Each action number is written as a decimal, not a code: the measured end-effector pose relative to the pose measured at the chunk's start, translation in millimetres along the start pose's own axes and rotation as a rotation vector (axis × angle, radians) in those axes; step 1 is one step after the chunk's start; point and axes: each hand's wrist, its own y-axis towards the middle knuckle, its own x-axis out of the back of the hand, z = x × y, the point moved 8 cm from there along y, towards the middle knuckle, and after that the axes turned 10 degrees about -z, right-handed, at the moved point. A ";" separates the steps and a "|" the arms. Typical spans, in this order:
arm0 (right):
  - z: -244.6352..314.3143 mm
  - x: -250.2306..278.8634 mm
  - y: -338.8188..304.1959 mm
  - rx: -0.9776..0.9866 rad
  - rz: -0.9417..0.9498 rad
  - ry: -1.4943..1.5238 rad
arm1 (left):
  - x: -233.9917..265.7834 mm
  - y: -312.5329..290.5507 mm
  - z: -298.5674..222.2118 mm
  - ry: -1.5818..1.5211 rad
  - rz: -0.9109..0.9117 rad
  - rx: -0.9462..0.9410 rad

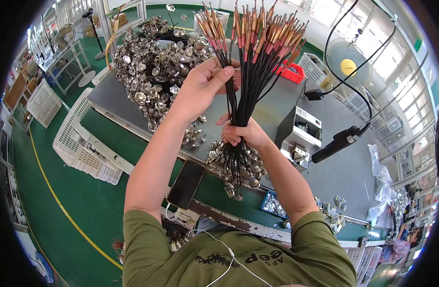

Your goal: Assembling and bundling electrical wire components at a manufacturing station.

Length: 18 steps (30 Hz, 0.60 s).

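Note:
A thick bundle of black wires (248, 86) stands upright in front of me. Copper-coloured tips with reddish sleeves fan out at its top, and round metal caps (236, 189) hang from its lower end. My right hand (243, 132) is wrapped round the bundle below its middle. Higher up, my left hand (207, 86) has its thumb and fingers closed on a few wires at the bundle's left side, holding them slightly apart from the others. Some of the left fingers are hidden behind the wires.
A large heap of metal-capped wires (150, 71) covers the table's left part. On the right stand a small machine (301, 131) and a hanging black power tool (339, 143). A phone (186, 184) lies at the near edge, and a blue tray (273, 204) holds small parts. Behind is a red bin (292, 74).

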 end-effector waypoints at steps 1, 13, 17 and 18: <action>-0.5 -0.1 -0.2 -0.004 -0.002 -0.003 | 0.3 -0.3 0.6 0.017 0.004 0.008; 0.5 -1.3 -0.8 0.013 -0.017 -0.003 | -9.6 6.6 -16.5 0.361 -0.111 -0.186; -1.5 -1.8 -0.9 0.015 0.004 0.006 | -10.4 4.8 -12.1 0.343 -0.070 -0.071; -0.9 -2.3 -1.0 0.012 0.010 0.004 | -10.7 5.0 -10.5 0.343 -0.067 -0.070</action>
